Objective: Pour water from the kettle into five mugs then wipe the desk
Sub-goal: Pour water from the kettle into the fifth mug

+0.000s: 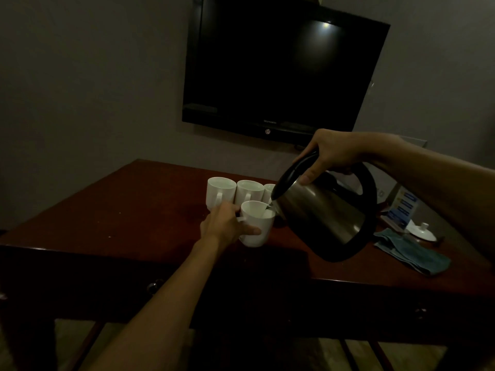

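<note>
The left hand (pixel 226 223) wraps the near white ceramic mug (pixel 256 223) at its handle side, steadying it on the dark red wooden desk (pixel 128 210). At its two o'clock, the right hand (pixel 332 153) is closed around the black handle of the tilted steel electric kettle (pixel 324 210), spout over the mug's rim. The kettle likely feels heavy and sloshy, so the handle is the sensible hold; the mug looks smooth and breakable. Three more white mugs (pixel 221 192) crowd behind at twelve o'clock. A folded teal cloth (pixel 412 253) lies at four o'clock.
</note>
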Demonstrator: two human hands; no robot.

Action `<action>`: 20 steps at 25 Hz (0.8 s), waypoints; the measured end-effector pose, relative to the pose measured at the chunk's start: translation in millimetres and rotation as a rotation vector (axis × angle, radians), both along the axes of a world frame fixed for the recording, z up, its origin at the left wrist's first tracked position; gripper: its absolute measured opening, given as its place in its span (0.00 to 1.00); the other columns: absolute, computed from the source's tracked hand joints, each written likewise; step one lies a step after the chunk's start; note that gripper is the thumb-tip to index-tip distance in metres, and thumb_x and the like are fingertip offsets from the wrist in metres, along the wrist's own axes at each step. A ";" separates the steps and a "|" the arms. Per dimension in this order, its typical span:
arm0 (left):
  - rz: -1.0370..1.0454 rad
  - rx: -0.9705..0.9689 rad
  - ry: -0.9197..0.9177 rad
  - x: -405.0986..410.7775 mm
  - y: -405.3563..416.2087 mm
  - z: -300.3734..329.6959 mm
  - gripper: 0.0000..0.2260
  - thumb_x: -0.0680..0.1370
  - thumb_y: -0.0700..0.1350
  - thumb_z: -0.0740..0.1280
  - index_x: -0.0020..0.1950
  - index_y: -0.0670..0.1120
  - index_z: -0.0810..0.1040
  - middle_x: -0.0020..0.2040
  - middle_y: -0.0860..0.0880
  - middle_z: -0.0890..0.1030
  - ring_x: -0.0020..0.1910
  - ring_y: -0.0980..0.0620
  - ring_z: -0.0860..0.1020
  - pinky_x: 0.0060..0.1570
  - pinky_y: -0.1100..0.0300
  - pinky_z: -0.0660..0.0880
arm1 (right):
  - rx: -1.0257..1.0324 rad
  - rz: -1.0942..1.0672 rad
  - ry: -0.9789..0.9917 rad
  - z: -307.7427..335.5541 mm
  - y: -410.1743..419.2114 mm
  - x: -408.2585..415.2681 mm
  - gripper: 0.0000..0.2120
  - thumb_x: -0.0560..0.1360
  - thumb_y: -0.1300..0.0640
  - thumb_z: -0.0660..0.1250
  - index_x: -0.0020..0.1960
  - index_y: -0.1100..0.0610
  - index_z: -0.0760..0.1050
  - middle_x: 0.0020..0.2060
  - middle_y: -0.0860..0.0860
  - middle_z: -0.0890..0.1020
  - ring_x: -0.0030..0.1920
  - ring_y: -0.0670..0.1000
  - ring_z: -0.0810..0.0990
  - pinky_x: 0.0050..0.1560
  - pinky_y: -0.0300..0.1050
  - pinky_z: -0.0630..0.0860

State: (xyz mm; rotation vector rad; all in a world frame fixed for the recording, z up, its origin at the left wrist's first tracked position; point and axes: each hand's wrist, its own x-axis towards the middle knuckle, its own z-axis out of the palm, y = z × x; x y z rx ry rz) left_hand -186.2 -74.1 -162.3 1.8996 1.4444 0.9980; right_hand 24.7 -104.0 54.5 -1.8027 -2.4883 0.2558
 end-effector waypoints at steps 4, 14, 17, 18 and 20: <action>-0.011 0.000 -0.007 -0.7 0.2 0.0 0.18 0.66 0.51 0.80 0.52 0.48 0.81 0.50 0.53 0.82 0.54 0.52 0.78 0.54 0.45 0.77 | 0.007 0.004 -0.021 1.1 0.5 -1.5 0.29 0.63 0.45 0.78 0.61 0.53 0.81 0.22 0.46 0.79 0.18 0.44 0.69 0.22 0.40 0.70; -0.033 0.035 -0.038 -1.2 3.5 -5.7 0.18 0.66 0.51 0.80 0.52 0.48 0.80 0.49 0.55 0.82 0.52 0.55 0.79 0.52 0.50 0.79 | 0.010 0.018 -0.036 2.7 6.2 -3.7 0.28 0.62 0.45 0.78 0.61 0.52 0.81 0.22 0.47 0.79 0.19 0.46 0.69 0.23 0.41 0.70; -0.033 0.032 -0.041 -1.4 4.8 -7.1 0.18 0.66 0.51 0.80 0.51 0.48 0.80 0.50 0.54 0.82 0.52 0.55 0.79 0.52 0.49 0.79 | 0.002 0.024 -0.052 3.4 5.9 -2.2 0.26 0.65 0.47 0.78 0.62 0.52 0.81 0.22 0.46 0.79 0.19 0.45 0.69 0.22 0.41 0.70; -0.033 0.029 -0.040 -1.6 5.4 -7.1 0.18 0.66 0.51 0.80 0.51 0.48 0.80 0.49 0.54 0.82 0.51 0.55 0.79 0.52 0.49 0.79 | 0.002 0.024 -0.056 3.7 5.9 -1.5 0.26 0.66 0.48 0.78 0.62 0.52 0.81 0.22 0.45 0.79 0.18 0.45 0.69 0.22 0.40 0.70; -0.036 0.025 -0.036 -1.8 6.0 -7.2 0.18 0.66 0.51 0.80 0.51 0.48 0.80 0.49 0.54 0.82 0.52 0.54 0.79 0.53 0.48 0.79 | 0.000 0.020 -0.066 3.7 5.9 -1.3 0.25 0.67 0.49 0.78 0.63 0.52 0.80 0.22 0.45 0.79 0.18 0.44 0.69 0.21 0.40 0.69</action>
